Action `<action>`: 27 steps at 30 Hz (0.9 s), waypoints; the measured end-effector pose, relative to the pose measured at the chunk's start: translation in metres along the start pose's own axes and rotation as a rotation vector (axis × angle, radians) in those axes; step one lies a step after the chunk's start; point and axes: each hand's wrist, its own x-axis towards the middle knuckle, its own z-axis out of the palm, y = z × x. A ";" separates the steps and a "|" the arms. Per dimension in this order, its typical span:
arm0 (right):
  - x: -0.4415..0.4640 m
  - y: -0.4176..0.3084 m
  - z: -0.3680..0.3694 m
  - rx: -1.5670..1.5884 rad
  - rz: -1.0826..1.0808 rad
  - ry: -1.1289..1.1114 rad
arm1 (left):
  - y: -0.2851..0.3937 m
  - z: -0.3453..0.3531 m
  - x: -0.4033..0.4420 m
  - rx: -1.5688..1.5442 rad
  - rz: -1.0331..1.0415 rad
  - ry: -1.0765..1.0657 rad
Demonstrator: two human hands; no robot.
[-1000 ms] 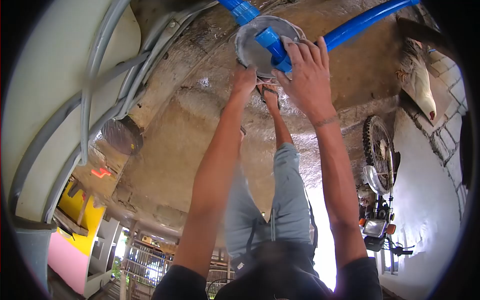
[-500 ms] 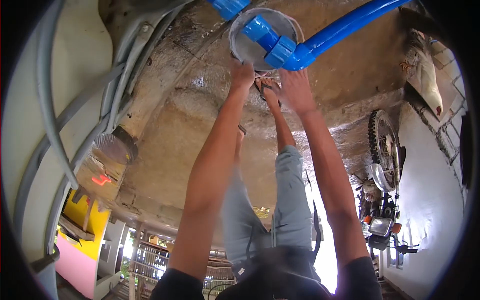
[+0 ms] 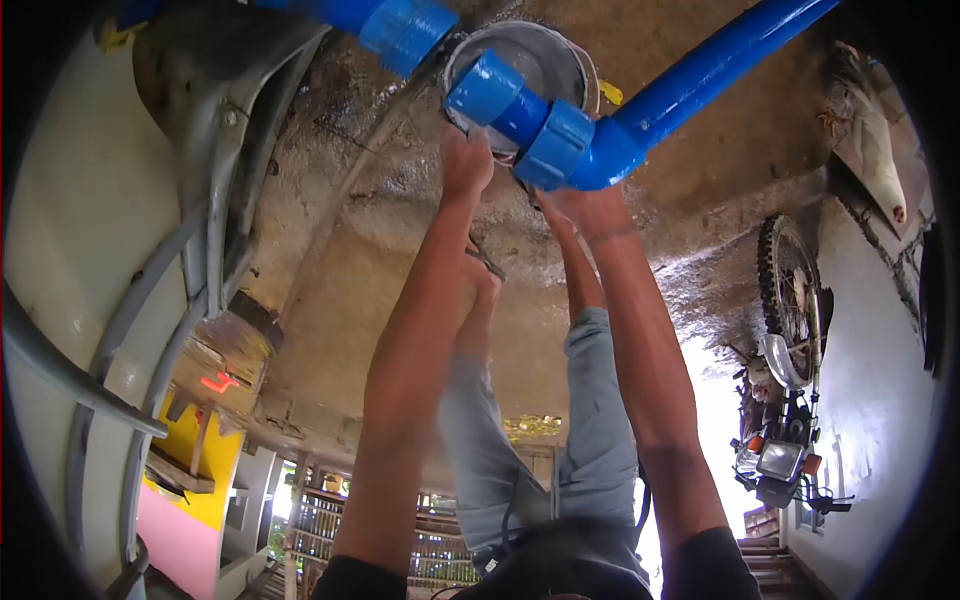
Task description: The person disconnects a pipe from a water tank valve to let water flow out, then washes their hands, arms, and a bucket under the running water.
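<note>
A round grey bucket [image 3: 548, 58] with greyish contents hangs below blue pipe fittings at the top. My left hand [image 3: 467, 160] is closed at its near left rim. My right hand [image 3: 585, 205] is behind the blue elbow [image 3: 600, 165], near the bucket's right side; the pipe hides its fingers. A short blue pipe piece with a coupling [image 3: 484, 88] points over the bucket from a ribbed nut [image 3: 556, 145]. Another blue coupling [image 3: 408, 35] stands upper left, apart from it.
Grey metal tubes [image 3: 215, 170] and a pale panel fill the left. A long blue pipe [image 3: 730, 65] runs to the upper right. A motorcycle [image 3: 790, 300] and a white bird [image 3: 880, 150] are at right. My sandalled foot [image 3: 485, 265] is on the brown floor.
My right hand has left the blue fitting and gone below the elbow, beside the bucket. The pipes look closer and larger, and the view has shifted. One of my feet has moved.
</note>
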 end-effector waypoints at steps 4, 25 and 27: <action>0.060 0.030 0.070 -0.180 -0.109 0.332 | 0.050 -0.002 -0.027 -0.034 -0.114 0.010; 0.086 0.057 0.117 -0.062 -0.094 -0.579 | 0.030 0.025 -0.069 0.011 -0.197 0.056; 0.099 0.037 0.099 -0.130 0.068 -0.548 | 0.032 0.025 -0.069 0.022 -0.199 0.060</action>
